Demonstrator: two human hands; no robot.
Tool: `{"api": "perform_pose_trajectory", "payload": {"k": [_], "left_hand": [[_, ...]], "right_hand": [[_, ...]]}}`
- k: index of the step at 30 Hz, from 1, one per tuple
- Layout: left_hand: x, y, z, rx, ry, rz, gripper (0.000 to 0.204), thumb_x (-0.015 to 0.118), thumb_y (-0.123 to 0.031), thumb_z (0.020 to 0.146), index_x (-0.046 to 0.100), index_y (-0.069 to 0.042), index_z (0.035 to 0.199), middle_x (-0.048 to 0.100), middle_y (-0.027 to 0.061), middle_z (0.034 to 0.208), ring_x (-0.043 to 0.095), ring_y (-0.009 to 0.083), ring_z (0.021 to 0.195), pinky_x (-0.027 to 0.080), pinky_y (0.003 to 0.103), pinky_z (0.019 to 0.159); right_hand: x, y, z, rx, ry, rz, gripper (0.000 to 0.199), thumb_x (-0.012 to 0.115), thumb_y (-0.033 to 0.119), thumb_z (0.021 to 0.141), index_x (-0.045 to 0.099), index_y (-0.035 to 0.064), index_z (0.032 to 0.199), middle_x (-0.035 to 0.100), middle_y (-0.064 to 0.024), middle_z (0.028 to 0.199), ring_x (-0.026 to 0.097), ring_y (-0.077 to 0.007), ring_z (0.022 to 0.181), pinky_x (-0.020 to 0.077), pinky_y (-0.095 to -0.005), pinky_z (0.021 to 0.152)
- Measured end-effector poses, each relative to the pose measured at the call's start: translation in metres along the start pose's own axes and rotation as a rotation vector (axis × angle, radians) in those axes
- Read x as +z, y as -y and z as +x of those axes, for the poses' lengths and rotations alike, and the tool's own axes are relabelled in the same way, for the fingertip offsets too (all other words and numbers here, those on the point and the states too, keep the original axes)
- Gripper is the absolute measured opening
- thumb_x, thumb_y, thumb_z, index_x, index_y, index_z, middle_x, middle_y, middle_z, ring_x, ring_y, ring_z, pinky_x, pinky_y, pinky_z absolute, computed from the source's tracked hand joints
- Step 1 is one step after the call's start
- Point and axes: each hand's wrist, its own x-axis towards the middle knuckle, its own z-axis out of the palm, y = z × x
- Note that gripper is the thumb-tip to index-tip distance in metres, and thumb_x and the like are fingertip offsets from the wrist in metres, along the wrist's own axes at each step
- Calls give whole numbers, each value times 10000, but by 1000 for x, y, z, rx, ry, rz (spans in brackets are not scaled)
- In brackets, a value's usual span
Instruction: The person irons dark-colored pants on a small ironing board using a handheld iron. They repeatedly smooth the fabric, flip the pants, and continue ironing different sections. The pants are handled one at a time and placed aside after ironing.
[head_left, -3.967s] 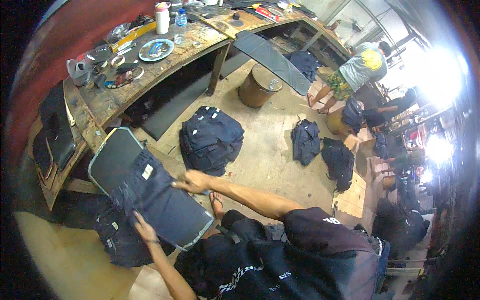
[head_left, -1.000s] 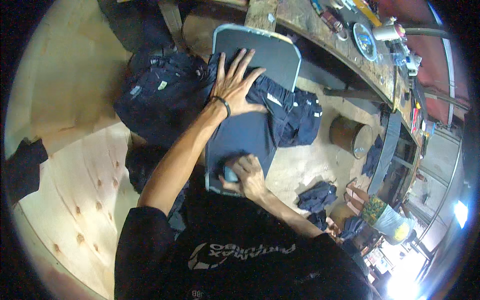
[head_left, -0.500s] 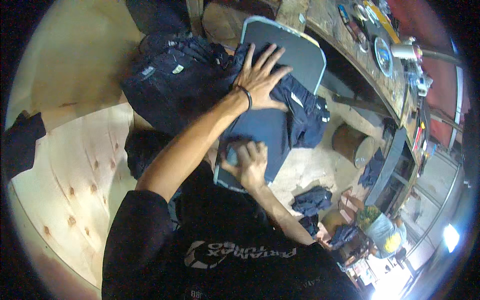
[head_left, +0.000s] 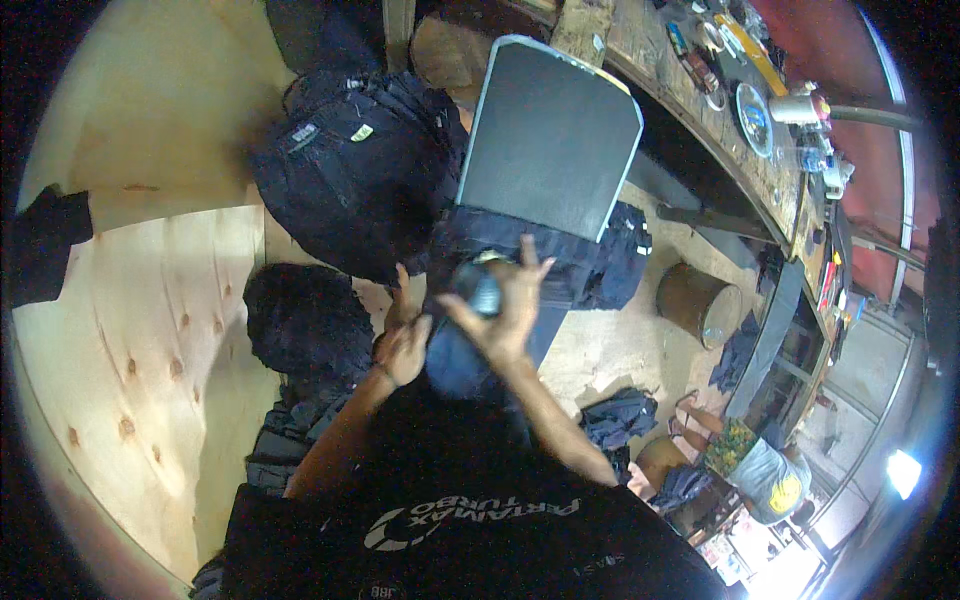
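A grey board (head_left: 550, 150) with a pale rim slopes away from me. A dark blue garment (head_left: 590, 265) is drawn over its near end, and the upper half of the board is bare. My right hand (head_left: 505, 305) sits on the garment's near part, fingers curled around a bunched dark fold. My left hand (head_left: 403, 345) holds the garment's left edge beside it. My black shirt fills the bottom of the view.
A heap of dark blue garments (head_left: 350, 170) lies left of the board, and a black bundle (head_left: 300, 320) lies nearer. A cluttered wooden workbench (head_left: 690, 110) runs along the right. A round wooden stool (head_left: 695, 300) stands by it. Another person (head_left: 755, 465) sits at lower right, and plywood flooring (head_left: 130, 340) lies to the left.
My left hand has come back from pressing flat high on the board to the garment's near edge. The garment now covers less of the board. My head has tilted, shifting the view.
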Motion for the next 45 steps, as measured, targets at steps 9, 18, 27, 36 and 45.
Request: {"api": "perform_pose_trajectory", "payload": {"k": [9, 18, 27, 36, 45], "left_hand": [[-49, -84, 62, 315, -338, -47, 1069, 782, -379, 876, 222, 25, 1692, 206, 357, 1732, 237, 548, 1595, 220, 704, 1260], [-33, -148, 212, 60, -396, 139, 1590, 712, -959, 659, 25, 4, 1721, 61, 423, 1727, 98, 573, 1618, 141, 779, 1236], [-52, -180, 276, 620, -337, 359, 1351, 765, -879, 681, 233, -241, 1745, 113, 262, 1793, 99, 455, 1663, 28, 849, 1207], [-42, -169, 299, 809, -329, 311, 1302, 706, -958, 631, 397, -263, 1689, 169, 215, 1790, 110, 458, 1655, 29, 884, 1185], [-59, -181, 282, 798, -272, 397, 1149, 776, -857, 672, 503, -280, 1628, 188, 155, 1796, 89, 434, 1664, 5, 858, 1213]], "right_hand": [[-72, 23, 49, -85, -648, 306, 798, 941, 522, 757, 653, 1, 1287, 628, -230, 1369, 553, -444, 1342, 339, -624, 1202], [-40, -152, 159, 147, -642, -50, 728, 918, 415, 846, 626, 21, 1385, 618, -271, 1258, 584, -482, 1180, 475, -549, 1021], [-136, -70, 118, 168, -552, 210, 469, 890, 322, 870, 702, -22, 1129, 734, -185, 1000, 719, -325, 880, 583, -429, 806], [-59, -25, 62, -206, -76, 49, 503, 914, 273, 700, 753, 38, 1114, 668, -128, 1065, 602, -355, 994, 528, -464, 897], [-76, -14, 12, -70, 117, 9, 476, 899, 304, 719, 734, 52, 1088, 648, -142, 1019, 592, -372, 960, 506, -491, 827]]}}
